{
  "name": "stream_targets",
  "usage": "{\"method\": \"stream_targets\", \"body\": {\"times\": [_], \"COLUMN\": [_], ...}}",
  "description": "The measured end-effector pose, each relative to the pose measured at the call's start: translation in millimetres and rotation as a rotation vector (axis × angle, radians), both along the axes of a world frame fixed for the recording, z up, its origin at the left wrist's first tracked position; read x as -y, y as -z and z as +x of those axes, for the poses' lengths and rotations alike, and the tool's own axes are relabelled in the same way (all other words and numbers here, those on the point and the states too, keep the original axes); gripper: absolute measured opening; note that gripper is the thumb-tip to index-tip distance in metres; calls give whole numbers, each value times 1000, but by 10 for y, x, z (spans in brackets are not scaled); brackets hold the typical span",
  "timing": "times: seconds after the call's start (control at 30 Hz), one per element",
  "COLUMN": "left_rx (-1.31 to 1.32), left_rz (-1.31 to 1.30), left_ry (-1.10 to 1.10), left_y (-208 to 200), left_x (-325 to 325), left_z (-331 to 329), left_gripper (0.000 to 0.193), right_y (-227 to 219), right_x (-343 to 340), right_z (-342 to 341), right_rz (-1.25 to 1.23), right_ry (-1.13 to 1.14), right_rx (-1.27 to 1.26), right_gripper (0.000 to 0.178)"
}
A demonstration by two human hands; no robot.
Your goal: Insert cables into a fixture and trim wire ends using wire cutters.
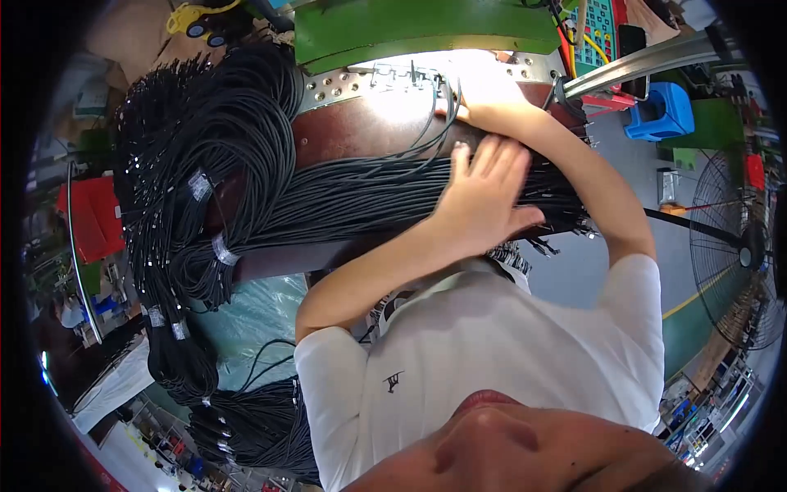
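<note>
Across the dark red-brown bench lies a thick bundle of thin black cables (352, 201). My left hand (484, 197) rests palm down over the bundle's right part, fingers spread, slightly blurred. Farther away, my right hand (489, 94) reaches into the bright light below a green machine body (426, 29). Its fingers close at a loose black cable (433, 123) that loops up from the bundle; glare washes out the fingertips. Small metal parts (406, 78) sit on the perforated metal strip (332, 88) left of that hand.
Coiled black cables (238, 123) with tape-like wraps hang over the bench's left end. More cable bundles (254, 426) lie lower left beside greenish plastic sheeting (258, 316). A metal rail (643, 64), blue stool (662, 113) and large fan (734, 250) stand right.
</note>
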State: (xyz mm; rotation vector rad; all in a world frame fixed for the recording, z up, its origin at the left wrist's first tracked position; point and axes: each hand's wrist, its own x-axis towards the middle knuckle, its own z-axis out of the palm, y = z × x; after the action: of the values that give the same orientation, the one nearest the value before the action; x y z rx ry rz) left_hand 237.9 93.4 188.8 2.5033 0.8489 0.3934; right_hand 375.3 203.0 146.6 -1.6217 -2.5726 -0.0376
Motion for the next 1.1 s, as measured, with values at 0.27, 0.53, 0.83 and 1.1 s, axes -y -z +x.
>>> {"method": "stream_targets", "body": {"times": [0.27,0.53,0.83,1.1], "left_rx": [-254,-166,143,-307], "left_rz": [4,165,-379,-463], "left_ry": [-320,-365,-537,-25], "left_y": [148,167,206,-263], "left_x": [-521,-696,-788,-980], "left_z": [-1845,-1858,-1992,-831], "left_gripper": [50,22,14,46], "right_y": [174,-56,-398,-444], "right_x": [-51,153,1520,1894], "right_z": [472,510,1572,1028], "right_rz": [516,310,409,265], "right_ry": [-274,0,221,286], "right_rx": [-167,-102,-211,-354], "right_gripper": [47,29,48,28]}}
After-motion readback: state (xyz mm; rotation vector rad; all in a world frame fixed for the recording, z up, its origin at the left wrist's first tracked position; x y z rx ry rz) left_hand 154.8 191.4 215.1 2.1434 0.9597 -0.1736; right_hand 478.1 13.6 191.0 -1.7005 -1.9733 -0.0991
